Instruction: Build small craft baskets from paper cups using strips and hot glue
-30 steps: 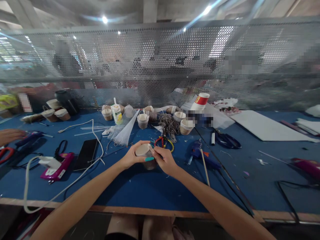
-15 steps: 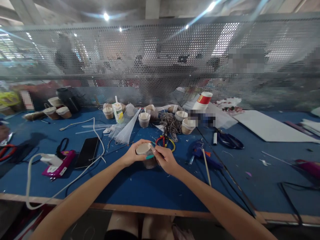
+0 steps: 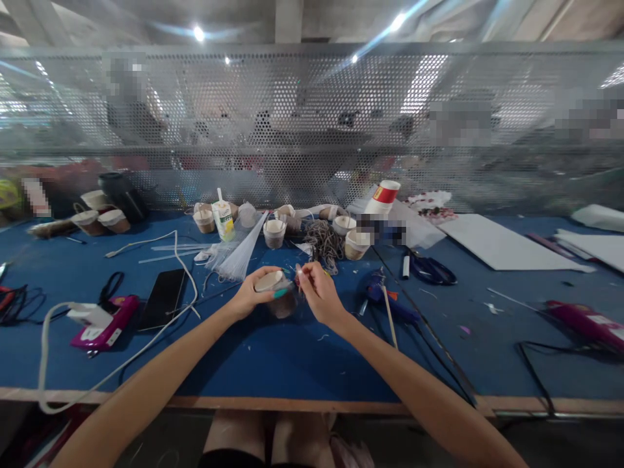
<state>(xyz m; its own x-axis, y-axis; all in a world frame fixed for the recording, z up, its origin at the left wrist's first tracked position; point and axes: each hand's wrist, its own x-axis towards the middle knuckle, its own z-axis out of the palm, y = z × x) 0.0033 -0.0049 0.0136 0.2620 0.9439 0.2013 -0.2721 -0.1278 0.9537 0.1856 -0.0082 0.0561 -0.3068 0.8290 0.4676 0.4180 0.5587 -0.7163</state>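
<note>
My left hand (image 3: pixel 253 294) is wrapped round a small brown cup with a pale flat top (image 3: pixel 275 292), holding it just above the blue table (image 3: pixel 273 357). My right hand (image 3: pixel 316 292) sits close to the cup's right side, its fingers pinched together at the rim; what they pinch is too small to make out. Just behind my hands lie wire cutters with red and yellow handles, mostly hidden, and a tangle of brown twine (image 3: pixel 324 240).
Several similar cups (image 3: pixel 274 233) stand along the back by a perforated metal screen. A blue glue gun (image 3: pixel 385 296), black scissors (image 3: pixel 431 270), a black phone (image 3: pixel 163 299), a pink glue gun (image 3: pixel 104 322), a white cable (image 3: pixel 112 370) and white sheets (image 3: pixel 507 244) lie around.
My right hand has lifted slightly off the cup's side and its fingers are now pinched at the rim. Another person's hand at the far left has left the view.
</note>
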